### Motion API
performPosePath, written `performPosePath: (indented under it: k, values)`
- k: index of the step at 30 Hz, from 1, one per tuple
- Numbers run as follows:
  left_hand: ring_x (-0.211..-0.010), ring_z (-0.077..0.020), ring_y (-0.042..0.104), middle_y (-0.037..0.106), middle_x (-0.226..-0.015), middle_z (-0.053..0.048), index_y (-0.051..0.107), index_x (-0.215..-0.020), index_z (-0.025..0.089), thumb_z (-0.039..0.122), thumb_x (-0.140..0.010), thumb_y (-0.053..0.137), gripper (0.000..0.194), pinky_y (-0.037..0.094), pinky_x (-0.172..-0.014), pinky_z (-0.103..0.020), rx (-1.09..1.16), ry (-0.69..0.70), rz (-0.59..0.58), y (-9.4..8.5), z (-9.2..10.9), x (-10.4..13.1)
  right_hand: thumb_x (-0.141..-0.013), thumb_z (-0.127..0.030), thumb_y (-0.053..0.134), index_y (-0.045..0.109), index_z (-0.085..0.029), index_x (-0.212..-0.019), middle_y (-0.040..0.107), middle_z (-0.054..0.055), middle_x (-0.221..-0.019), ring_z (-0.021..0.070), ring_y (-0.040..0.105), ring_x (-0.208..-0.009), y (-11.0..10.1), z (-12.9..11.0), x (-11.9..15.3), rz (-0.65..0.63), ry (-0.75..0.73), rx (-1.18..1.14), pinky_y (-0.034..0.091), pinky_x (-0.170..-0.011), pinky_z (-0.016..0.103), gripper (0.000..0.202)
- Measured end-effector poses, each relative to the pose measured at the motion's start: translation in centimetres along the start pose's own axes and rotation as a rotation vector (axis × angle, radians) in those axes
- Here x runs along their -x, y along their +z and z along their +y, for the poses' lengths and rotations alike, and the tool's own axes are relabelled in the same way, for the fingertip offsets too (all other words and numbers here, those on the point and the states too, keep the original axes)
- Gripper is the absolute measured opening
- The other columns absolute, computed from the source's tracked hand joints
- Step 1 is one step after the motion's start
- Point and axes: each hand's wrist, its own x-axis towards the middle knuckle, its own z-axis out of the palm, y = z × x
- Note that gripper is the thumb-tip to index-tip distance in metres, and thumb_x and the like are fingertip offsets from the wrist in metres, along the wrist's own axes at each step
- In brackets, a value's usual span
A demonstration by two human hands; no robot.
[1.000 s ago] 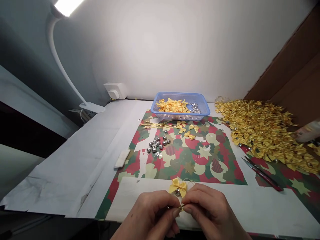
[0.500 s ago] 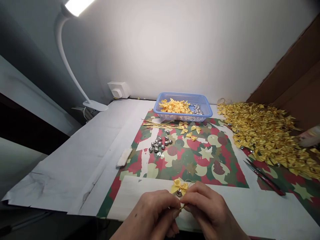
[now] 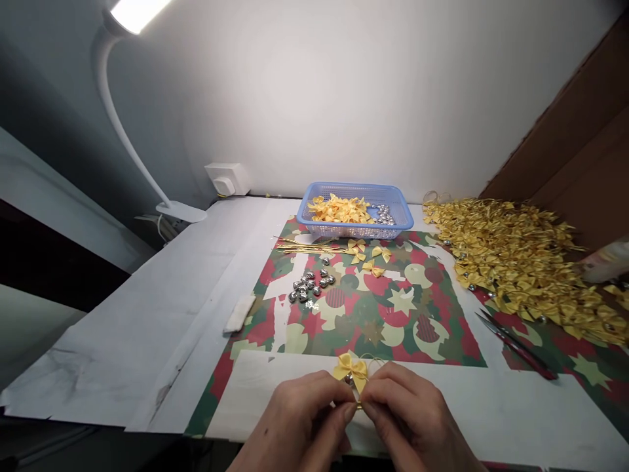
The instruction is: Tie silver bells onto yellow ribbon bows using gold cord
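Note:
A yellow ribbon bow [image 3: 350,368] with a silver bell [image 3: 349,379] at its middle sits just beyond my fingertips, near the front edge of the table. My left hand [image 3: 314,410] pinches a thin gold cord [image 3: 359,405] below the bow. Close against it, my right hand [image 3: 405,406] pinches the same cord from the other side. A loop of the cord shows above my right fingers. Parts of the cord are hidden by the fingers.
A blue basket [image 3: 354,229] holds bows and bells. Before it lie gold cords [image 3: 309,248], loose bows [image 3: 373,269] and several bells [image 3: 303,288]. At right are scissors [image 3: 515,345] and a heap of bows [image 3: 521,262]; a lamp [image 3: 118,124] stands left.
My fingertips have shifted slightly around the cord, and the bow now tilts a little and partly covers the bell. The whole view has moved slightly.

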Motion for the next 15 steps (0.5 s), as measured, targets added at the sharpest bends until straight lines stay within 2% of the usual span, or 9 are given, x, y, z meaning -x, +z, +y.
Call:
performPosePath:
  k: [5,8,15]
  values:
    - [-0.059,-0.0173,0.062,0.063,-0.063,0.0,0.065,-0.081,0.017,0.029,-0.091,0.051,0.021,0.049,-0.058,-0.025,0.207,-0.115,-0.062,0.1,-0.6,-0.6,-0.091,-0.006,0.047,0.058,-0.019,-0.086,0.057,0.002,-0.078,0.0137,0.056,-0.07,0.2,0.2,0.1,-0.005,0.011,0.016,0.044,-0.063,0.024,0.018]
    - [-0.059,-0.0161,0.06,0.061,-0.063,0.002,0.063,-0.081,0.016,0.027,-0.09,0.053,0.017,0.049,-0.059,-0.025,0.283,-0.139,-0.107,0.1,-1.3,-0.9,-0.092,-0.006,0.046,0.057,-0.019,-0.086,0.057,0.003,-0.078,0.0139,0.055,-0.07,0.3,0.3,0.2,-0.008,0.0,0.038,0.044,-0.063,0.024,0.018]
    - [-0.061,-0.0169,0.06,0.061,-0.067,-0.001,0.065,-0.084,0.015,0.029,-0.093,0.05,0.023,0.048,-0.059,-0.025,0.182,-0.086,-0.109,-0.1,-0.8,-0.6,-0.091,-0.006,0.046,0.058,-0.018,-0.083,0.057,0.003,-0.075,0.014,0.055,-0.068,0.2,-0.1,0.1,0.025,-0.019,0.058,0.044,-0.061,0.024,0.019]
